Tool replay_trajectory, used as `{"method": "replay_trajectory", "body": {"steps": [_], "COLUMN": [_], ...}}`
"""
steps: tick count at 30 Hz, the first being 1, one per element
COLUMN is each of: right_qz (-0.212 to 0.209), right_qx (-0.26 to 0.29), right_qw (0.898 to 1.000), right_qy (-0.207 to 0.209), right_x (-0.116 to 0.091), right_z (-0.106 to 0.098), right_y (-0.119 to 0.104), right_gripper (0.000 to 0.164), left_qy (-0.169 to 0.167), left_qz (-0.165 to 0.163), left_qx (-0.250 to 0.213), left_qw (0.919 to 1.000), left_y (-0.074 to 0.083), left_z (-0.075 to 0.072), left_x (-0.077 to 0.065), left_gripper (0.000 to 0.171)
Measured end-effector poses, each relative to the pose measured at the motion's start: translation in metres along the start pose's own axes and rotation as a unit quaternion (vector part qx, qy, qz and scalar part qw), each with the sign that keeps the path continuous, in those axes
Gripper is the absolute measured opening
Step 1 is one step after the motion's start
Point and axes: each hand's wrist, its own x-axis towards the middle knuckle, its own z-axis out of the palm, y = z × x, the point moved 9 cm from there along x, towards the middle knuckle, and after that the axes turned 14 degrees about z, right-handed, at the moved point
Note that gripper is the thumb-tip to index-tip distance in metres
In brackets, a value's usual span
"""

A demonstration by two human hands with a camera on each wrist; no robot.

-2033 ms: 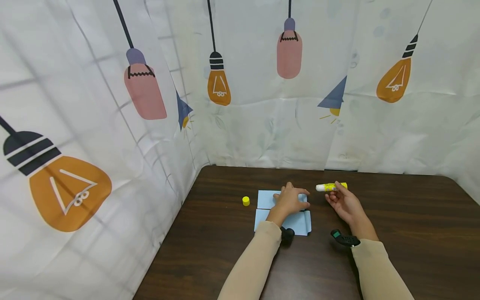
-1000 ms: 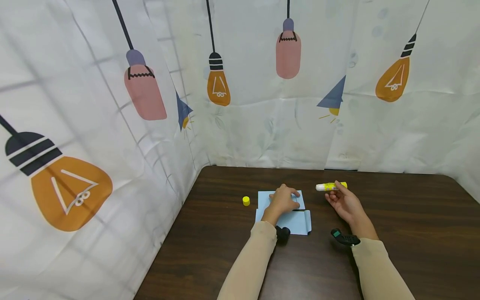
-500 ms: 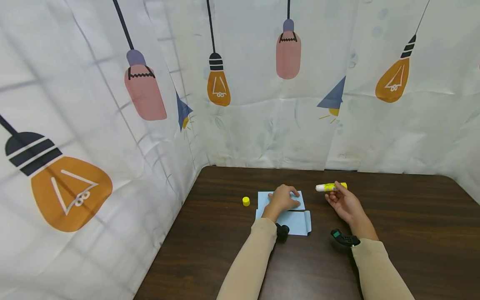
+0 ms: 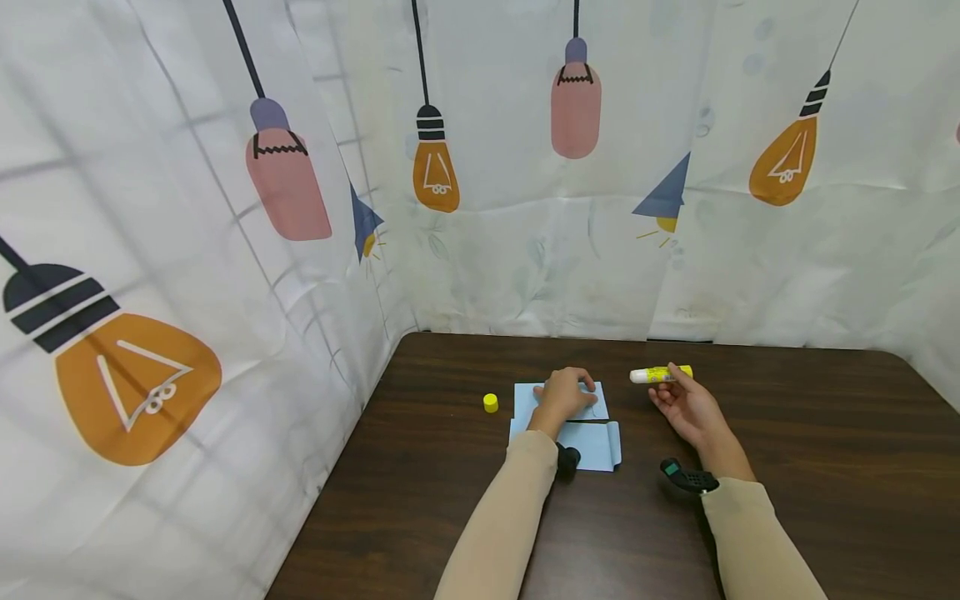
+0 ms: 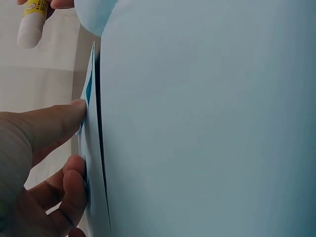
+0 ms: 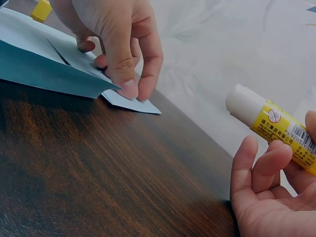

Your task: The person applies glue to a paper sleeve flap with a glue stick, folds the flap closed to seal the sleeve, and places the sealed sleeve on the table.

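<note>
A light-blue paper piece [image 4: 525, 400] lies on the table with its fold-marked nearer part [image 4: 596, 450] in front, a dark gap between them. The nearer part has a raised flap [image 4: 614, 443] along its right side. My left hand [image 4: 558, 400] rests on the far part, thumb and fingertips touching it near its right edge; the right wrist view shows them down on a small flap [image 6: 132, 104]. Above the table my right hand [image 4: 690, 415] holds an uncapped yellow glue stick [image 4: 660, 375], its white end pointing left.
The yellow cap [image 4: 491, 403] of the glue stick stands left of the paper. A dark wooden table [image 4: 825, 467] carries everything. Behind it and to the left hangs a white curtain [image 4: 510, 275] printed with lamps.
My left hand has shifted left from the far paper's right edge and then stayed nearly still. The right hand keeps holding the glue stick in the same place.
</note>
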Motion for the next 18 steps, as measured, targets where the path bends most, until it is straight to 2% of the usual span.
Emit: {"method": "replay_trajectory", "body": {"steps": [5, 12, 18], "right_qz": [0.000, -0.012, -0.013], "right_qx": [-0.004, -0.016, -0.018], "right_qw": [1.000, 1.000, 1.000], "right_qy": [0.003, -0.001, -0.002], "right_x": [-0.0012, -0.0037, -0.0033], "right_z": [0.0009, 0.0039, 0.0037], "right_y": [-0.0002, -0.0016, -0.0011], "right_gripper": [0.018, 0.015, 0.014], "left_qy": [0.006, 0.017, 0.000], "left_qz": [-0.016, -0.010, -0.004], "left_qx": [0.008, 0.010, 0.007], "left_qw": [0.9998, 0.9998, 1.0000], "left_y": [0.0002, 0.0027, 0.0013], "left_z": [-0.0010, -0.0019, -0.0002], "left_x": [0.0001, -0.0009, -0.0006], "left_gripper": [0.011, 0.013, 0.010]}}
